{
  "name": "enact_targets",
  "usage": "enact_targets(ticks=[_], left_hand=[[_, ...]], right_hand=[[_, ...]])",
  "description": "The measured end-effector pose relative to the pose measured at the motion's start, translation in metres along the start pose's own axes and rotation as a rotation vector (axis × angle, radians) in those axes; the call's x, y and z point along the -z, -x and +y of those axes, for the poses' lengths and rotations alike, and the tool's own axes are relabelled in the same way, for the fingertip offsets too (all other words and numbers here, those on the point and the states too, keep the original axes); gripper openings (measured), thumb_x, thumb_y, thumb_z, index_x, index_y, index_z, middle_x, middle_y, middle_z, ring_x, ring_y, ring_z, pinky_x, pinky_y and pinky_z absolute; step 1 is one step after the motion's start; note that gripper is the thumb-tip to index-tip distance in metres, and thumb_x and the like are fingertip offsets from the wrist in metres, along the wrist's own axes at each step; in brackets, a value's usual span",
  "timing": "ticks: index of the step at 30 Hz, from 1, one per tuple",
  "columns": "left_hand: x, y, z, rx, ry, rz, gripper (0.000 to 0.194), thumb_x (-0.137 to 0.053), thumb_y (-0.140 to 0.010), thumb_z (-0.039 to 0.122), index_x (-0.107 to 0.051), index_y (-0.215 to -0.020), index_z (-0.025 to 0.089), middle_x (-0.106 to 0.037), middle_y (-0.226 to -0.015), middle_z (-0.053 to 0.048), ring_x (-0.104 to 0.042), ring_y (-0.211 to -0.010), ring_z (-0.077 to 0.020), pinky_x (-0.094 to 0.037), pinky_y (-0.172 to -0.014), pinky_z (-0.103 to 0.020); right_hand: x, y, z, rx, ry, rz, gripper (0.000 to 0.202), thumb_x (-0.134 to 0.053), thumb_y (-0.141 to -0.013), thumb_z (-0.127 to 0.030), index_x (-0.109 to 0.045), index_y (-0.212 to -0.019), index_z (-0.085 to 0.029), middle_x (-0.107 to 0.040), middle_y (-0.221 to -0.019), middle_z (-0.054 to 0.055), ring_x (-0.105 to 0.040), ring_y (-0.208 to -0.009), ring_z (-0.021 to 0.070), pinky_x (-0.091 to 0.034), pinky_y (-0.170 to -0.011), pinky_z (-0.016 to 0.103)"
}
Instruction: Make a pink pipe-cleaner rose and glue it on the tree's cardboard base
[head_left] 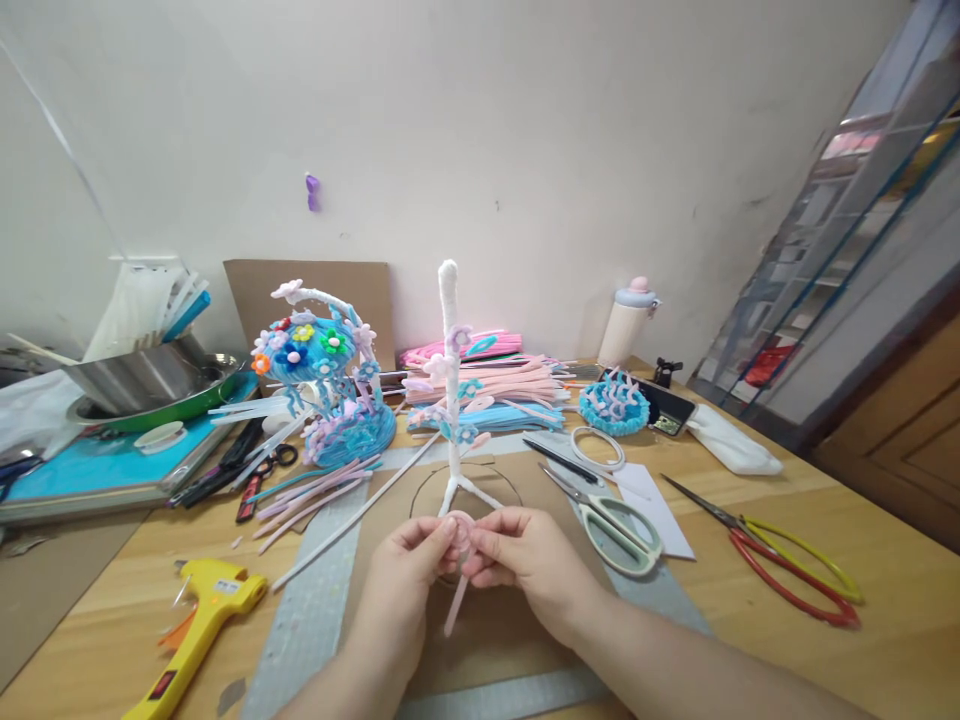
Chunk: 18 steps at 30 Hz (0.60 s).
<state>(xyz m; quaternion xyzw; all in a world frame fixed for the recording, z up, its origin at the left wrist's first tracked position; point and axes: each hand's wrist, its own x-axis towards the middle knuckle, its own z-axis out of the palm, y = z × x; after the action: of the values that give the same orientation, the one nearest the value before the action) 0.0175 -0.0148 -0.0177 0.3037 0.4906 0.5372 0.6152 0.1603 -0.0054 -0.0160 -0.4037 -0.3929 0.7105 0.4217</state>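
My left hand (409, 565) and my right hand (529, 560) meet low in the middle of the view, fingertips closed on a curled pink pipe cleaner (454, 605). Its upper part is coiled between the thumbs, and a straight tail hangs below. Just behind my hands rises a white wrapped stem (448, 300) with splayed legs at its foot. Small pink, lilac and blue flowers and leaves are fixed along it. The stem stands on a brown cardboard sheet (390, 500) marked with a drawn circle; my hands hide part of that circle.
A yellow glue gun (206, 620) lies at the left. Green-handled scissors (622, 535) and red-and-yellow scissors (795, 570) lie at the right. Behind are bundles of pipe cleaners (495, 385), a decorated flower piece (319, 345), a blue coiled piece (613, 405) and a bottle (626, 325).
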Motion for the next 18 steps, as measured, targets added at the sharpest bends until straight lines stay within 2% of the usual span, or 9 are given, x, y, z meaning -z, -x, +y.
enact_targets(ticks=[6,11,14,18], left_hand=[[-0.005,0.000,-0.005,0.036,0.087,-0.027,0.040,-0.087,-0.048,0.044,-0.064,-0.062,0.014,-0.063,-0.057,0.001,-0.055,-0.053,-0.0091,-0.045,-0.055,-0.021],[-0.003,-0.001,-0.002,0.074,0.063,-0.135,0.041,-0.083,-0.054,0.047,-0.058,-0.059,0.014,-0.058,-0.058,0.001,-0.049,-0.051,-0.0074,-0.039,-0.051,-0.020],[0.001,-0.001,0.005,0.087,0.011,-0.191,0.042,-0.075,-0.064,0.054,-0.063,-0.071,0.014,-0.058,-0.062,0.000,-0.047,-0.052,-0.0076,-0.035,-0.049,-0.019],[0.005,-0.002,0.009,0.049,-0.090,-0.196,0.040,-0.079,-0.064,0.046,-0.068,-0.083,0.013,-0.058,-0.066,0.001,-0.044,-0.053,-0.0056,-0.028,-0.047,-0.016]], right_hand=[[-0.005,0.000,0.003,0.015,-0.045,0.020,0.045,-0.083,-0.057,-0.048,-0.067,-0.072,-0.010,-0.071,-0.068,0.007,-0.066,-0.059,0.0113,-0.054,-0.058,0.020],[-0.002,0.001,0.001,-0.013,-0.067,-0.010,0.043,-0.083,-0.057,-0.047,-0.064,-0.070,-0.011,-0.068,-0.058,0.004,-0.063,-0.051,0.0098,-0.052,-0.052,0.019],[0.002,0.001,-0.003,-0.019,-0.071,-0.019,0.041,-0.083,-0.058,-0.045,-0.063,-0.071,-0.011,-0.068,-0.057,0.004,-0.063,-0.050,0.0091,-0.051,-0.051,0.017],[0.003,0.001,-0.007,0.012,-0.050,-0.008,0.042,-0.083,-0.058,-0.046,-0.063,-0.071,-0.012,-0.068,-0.057,0.003,-0.063,-0.050,0.0098,-0.051,-0.051,0.018]])
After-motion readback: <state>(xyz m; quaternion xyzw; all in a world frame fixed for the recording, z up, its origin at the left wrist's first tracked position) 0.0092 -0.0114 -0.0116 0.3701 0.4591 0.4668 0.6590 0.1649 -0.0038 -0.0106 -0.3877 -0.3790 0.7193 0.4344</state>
